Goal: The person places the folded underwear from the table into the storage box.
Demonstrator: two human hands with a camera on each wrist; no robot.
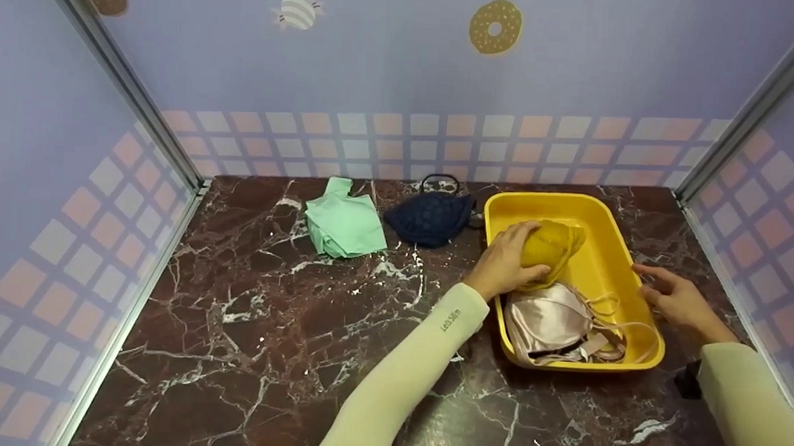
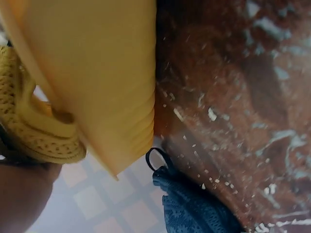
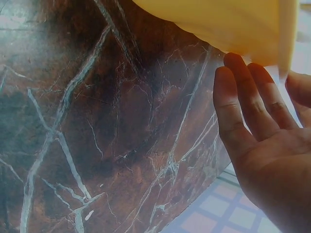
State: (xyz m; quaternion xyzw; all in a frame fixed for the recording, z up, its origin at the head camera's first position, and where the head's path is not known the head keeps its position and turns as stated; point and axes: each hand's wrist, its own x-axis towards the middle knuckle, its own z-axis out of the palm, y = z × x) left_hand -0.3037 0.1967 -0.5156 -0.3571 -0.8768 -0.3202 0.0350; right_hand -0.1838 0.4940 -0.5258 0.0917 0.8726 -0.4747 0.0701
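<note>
My left hand (image 1: pixel 507 259) grips a mustard-yellow bra (image 1: pixel 550 250), with the thumb on its near side and the fingers over the far side. In the left wrist view the yellow bra (image 2: pixel 43 131) shows a knitted-looking texture beside the tray wall. The bra is over the left part of a yellow plastic tray (image 1: pixel 607 224). Below it in the tray lies a shiny champagne-pink bra (image 1: pixel 551 319) with loose straps. My right hand (image 1: pixel 681 302) is at the tray's right rim; in the right wrist view its fingers extend along the outer wall.
A navy lace bra (image 1: pixel 431 218) lies left of the tray, its strap looped toward the back wall. Farther left is a folded mint-green garment (image 1: pixel 344 224). Patterned panels (image 1: pixel 405 60) enclose the dark marbled tabletop (image 1: pixel 241 351) at the back and both sides.
</note>
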